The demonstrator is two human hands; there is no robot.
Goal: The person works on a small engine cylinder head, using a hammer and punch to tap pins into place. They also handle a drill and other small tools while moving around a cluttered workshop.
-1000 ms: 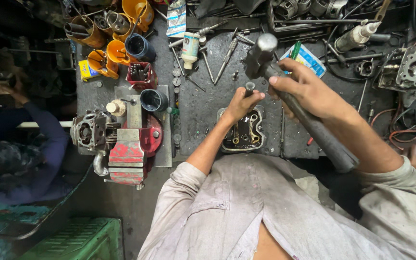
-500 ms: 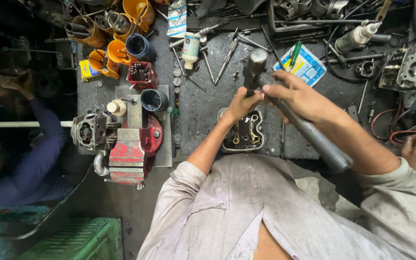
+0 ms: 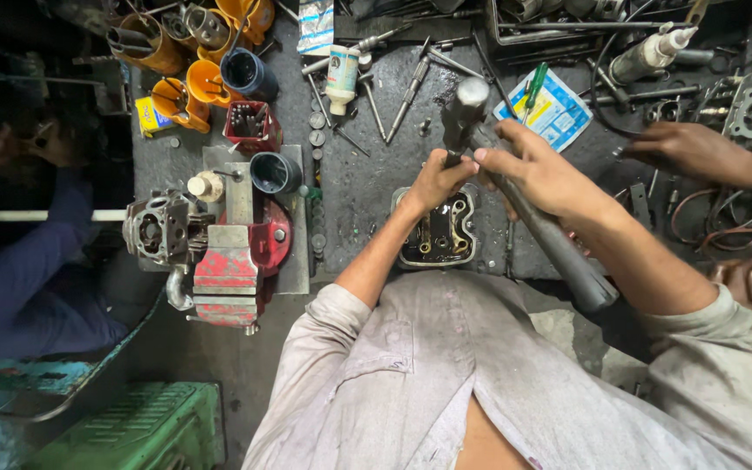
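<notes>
My right hand (image 3: 540, 172) grips a heavy hammer (image 3: 559, 248) high on its long dark handle, with the metal head (image 3: 466, 100) held low over my left hand. My left hand (image 3: 435, 181) is closed on a small tool, mostly hidden in the fist, held upright on a grimy engine cylinder head (image 3: 439, 238). The cylinder head lies at the near edge of the dark workbench (image 3: 367, 187).
A red bench vise (image 3: 237, 257) clamps an engine part (image 3: 157, 228) at the left. Orange cups (image 3: 186, 87), a white bottle (image 3: 341, 78), wrenches and loose tools crowd the back. Another person's hand (image 3: 689, 148) reaches in at the right. A seated person in blue (image 3: 32, 261) is far left.
The hammer head has come down from above the bench toward my left fist. Another person's hand has reached onto the bench at the right.
</notes>
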